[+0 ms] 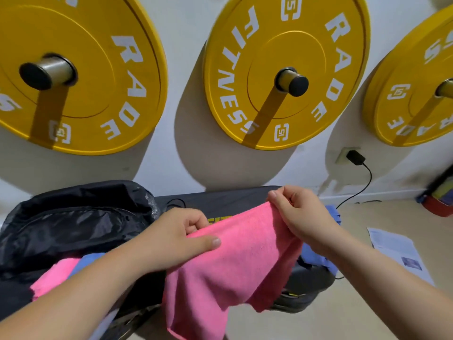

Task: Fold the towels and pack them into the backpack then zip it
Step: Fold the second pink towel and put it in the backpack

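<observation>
From where I stand, the person holds a pink towel (235, 261) above the black bench (220, 200), stretched between both hands. The left hand (176, 239) pinches its upper edge, thumb flat on the near side and the other fingers curled behind the cloth. The right hand (299, 217) grips the higher far corner, fingertips bunched tight on it. The rest of the towel hangs loose below the hands. To the left the black backpack (73, 217) lies open, a second pink towel (54, 276) and a blue cloth (85, 260) in its mouth. Another blue towel (318, 256) lies behind the right wrist.
</observation>
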`<state>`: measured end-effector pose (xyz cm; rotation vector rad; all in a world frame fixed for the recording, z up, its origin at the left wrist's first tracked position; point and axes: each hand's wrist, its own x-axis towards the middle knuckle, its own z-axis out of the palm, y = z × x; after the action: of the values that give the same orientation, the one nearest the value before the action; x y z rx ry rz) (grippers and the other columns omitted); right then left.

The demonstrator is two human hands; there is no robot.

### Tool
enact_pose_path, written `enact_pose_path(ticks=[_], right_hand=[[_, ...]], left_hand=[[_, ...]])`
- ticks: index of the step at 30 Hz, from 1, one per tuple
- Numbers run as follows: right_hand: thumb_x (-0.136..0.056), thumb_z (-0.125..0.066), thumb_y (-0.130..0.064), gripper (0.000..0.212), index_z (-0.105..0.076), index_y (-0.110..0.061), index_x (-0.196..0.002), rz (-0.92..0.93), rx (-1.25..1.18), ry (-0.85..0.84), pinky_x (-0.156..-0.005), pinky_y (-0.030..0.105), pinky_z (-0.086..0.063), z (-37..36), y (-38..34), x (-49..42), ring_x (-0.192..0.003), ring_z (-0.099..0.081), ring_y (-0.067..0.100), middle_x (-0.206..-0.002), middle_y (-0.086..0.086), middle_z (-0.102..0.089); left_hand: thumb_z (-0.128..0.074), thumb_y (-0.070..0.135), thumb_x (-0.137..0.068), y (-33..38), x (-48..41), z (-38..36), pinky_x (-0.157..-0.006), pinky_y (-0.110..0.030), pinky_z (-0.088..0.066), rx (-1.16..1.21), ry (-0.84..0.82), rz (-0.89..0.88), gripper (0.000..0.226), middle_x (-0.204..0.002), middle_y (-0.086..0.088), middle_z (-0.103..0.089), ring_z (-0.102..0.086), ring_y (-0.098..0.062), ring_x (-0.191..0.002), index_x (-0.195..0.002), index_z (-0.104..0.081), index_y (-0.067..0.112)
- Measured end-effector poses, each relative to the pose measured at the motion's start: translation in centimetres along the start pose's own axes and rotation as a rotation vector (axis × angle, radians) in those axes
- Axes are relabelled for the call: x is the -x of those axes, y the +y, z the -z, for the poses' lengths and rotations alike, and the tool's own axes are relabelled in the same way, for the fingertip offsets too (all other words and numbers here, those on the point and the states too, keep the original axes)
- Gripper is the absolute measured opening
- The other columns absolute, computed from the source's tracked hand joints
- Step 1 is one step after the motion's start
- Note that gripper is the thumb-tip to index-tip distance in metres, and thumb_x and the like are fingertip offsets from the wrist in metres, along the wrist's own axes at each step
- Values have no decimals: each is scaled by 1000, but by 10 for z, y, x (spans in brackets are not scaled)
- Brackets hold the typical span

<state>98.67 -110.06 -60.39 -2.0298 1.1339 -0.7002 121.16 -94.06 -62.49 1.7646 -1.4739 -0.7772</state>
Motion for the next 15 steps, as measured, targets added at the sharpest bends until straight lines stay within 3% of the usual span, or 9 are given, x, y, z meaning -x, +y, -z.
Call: enact_pose_path(ticks=[3, 7, 9, 12, 15], right_hand=[[-101, -55, -29, 37, -60, -2, -76, -112, 96, 113, -53, 22, -36, 8, 37, -17, -57, -44, 14, -60, 0, -51], [-102, -52, -27, 38, -55, -5, -70, -302, 147, 290, -54, 28, -33, 23, 78, -25, -62, -45, 26, -59, 6, -49], [-102, -52, -26, 40, -52, -7, -67, -343, 152, 325, -54, 28, -32, 28, 88, -23, -63, -46, 28, -59, 6, -49], [-100, -56, -28, 39, -59, -3, -70, -242, 171, 259, -54, 32, -35, 21, 72, -19, -61, -46, 24, -60, 5, -52], [-91, -70, -31, 21, -74, -13, -81, 15, 106, 54, -65, 18, -46, -1, 28, -6, -69, -64, 11, -72, -6, -72]], left_hand=[[-87, 35, -77, -17, -6, 12, -50, -25, -28, -44, -31, 87, 28, -53, 10, -52, -39, -5, -51, -74, -67, 15], [-89, 33, -74, -30, -6, 30, -46, -19, -26, -226, -173, 222, 34, -48, 12, -47, -37, -1, -45, -70, -66, 8], [-89, 33, -73, -34, -4, 38, -45, -17, -27, -298, -162, 251, 34, -46, 13, -47, -39, 0, -44, -64, -65, 12], [-89, 31, -73, -25, -3, 36, -46, -17, -30, -285, -62, 185, 32, -47, 14, -51, -42, 1, -46, -61, -63, 16], [-82, 27, -81, -4, -3, 18, -57, -24, -47, -225, -73, 28, 17, -63, 10, -69, -57, -3, -56, -73, -70, 19]])
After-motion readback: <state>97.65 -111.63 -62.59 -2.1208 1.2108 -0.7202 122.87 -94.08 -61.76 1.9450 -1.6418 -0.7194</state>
